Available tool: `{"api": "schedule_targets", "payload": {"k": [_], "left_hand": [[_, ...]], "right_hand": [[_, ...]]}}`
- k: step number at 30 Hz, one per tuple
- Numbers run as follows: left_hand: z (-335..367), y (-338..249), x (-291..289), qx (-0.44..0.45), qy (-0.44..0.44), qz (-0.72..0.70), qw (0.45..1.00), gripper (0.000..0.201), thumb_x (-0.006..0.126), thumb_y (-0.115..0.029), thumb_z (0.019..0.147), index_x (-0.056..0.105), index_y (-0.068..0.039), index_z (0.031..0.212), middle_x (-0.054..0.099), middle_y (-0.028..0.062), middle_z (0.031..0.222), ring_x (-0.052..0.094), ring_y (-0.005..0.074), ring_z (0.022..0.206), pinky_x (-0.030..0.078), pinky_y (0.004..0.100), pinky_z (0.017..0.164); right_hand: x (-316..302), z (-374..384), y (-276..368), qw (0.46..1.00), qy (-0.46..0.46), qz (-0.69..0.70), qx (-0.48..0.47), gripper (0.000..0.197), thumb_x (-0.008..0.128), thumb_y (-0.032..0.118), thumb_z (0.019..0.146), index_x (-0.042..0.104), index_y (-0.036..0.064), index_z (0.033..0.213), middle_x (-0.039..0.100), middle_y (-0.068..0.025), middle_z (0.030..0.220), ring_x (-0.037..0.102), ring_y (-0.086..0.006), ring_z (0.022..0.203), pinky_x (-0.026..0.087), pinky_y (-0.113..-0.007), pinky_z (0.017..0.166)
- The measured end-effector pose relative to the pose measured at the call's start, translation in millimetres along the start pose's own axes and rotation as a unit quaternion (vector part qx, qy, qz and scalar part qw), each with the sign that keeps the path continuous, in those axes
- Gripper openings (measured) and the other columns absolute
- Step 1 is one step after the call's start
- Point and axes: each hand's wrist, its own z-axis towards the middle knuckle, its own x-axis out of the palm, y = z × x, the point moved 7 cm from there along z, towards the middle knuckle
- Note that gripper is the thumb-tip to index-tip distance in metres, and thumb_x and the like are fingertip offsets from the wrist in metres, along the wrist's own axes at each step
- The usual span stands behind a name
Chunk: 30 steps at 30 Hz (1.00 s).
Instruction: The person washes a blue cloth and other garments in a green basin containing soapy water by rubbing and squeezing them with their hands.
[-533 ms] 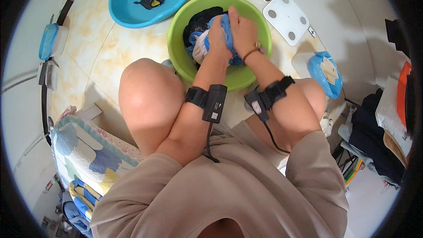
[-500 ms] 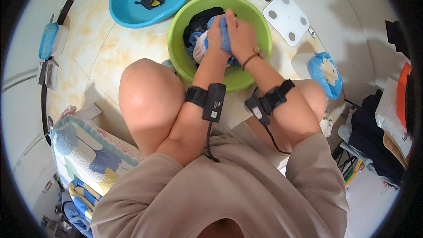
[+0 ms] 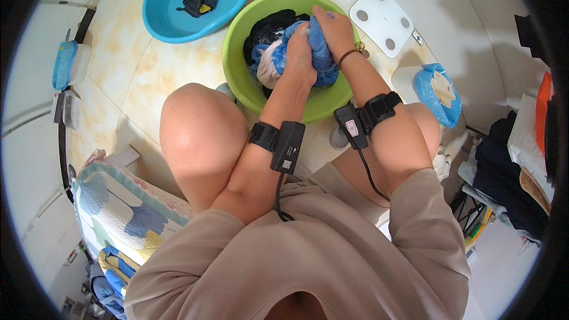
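A lime-green basin stands on the floor in front of my knees. Over it I grip a bunched blue cloth with both hands. My left hand is closed round its left part, and my right hand is closed on the upper right part. Most of my fingertips are hidden in the folds. A pale pink striped piece of fabric lies beside my left hand, and black clothing fills the far left of the basin.
A blue basin at the far left holds a small black-and-yellow cloth. Right of the green basin are a white scale and a bin lined with a blue bag. A patterned quilt lies at my left.
My hands have moved apart from being pressed together, the right one shifting rightward. More of the blue cloth now shows between them. The view has shifted slightly.
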Motion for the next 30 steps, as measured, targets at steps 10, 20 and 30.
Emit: {"api": "schedule_targets", "payload": {"k": [10,20,30], "left_hand": [[17,-1,-46,-0.073,0.082,-0.115,0.987,0.028,0.045,-0.035,0.089,0.056,-0.011,0.083,0.058,0.0073,0.078,0.053,0.0231,0.075,0.046,0.0367,0.069],[-9,7,0,-0.04,-0.029,0.019,0.999,0.021,0.049,-0.027,0.086,0.056,-0.008,0.09,0.059,0.0046,0.084,0.059,0.0199,0.079,0.049,0.0338,0.071],[21,10,-56,-0.103,0.251,-0.179,0.946,0.024,0.047,-0.029,0.087,0.056,-0.008,0.096,0.059,0.0055,0.091,0.057,0.0204,0.08,0.047,0.0339,0.075]], "right_hand": [[13,-103,72,0.978,0.096,-0.098,-0.16,0.034,0.047,0.037,0.082,0.064,0.0075,0.082,0.062,-0.018,0.077,0.059,-0.0367,0.074,0.047,-0.046,0.066],[5,-1,-26,0.999,0.023,-0.02,0.044,0.045,0.045,0.04,0.083,0.062,-0.0015,0.08,0.059,-0.0256,0.079,0.057,-0.0404,0.076,0.044,-0.044,0.069],[23,-100,55,0.988,0.04,-0.056,-0.138,0.031,0.052,0.035,0.079,0.064,0.0061,0.08,0.062,-0.0174,0.079,0.059,-0.0358,0.075,0.047,-0.044,0.065]]}}
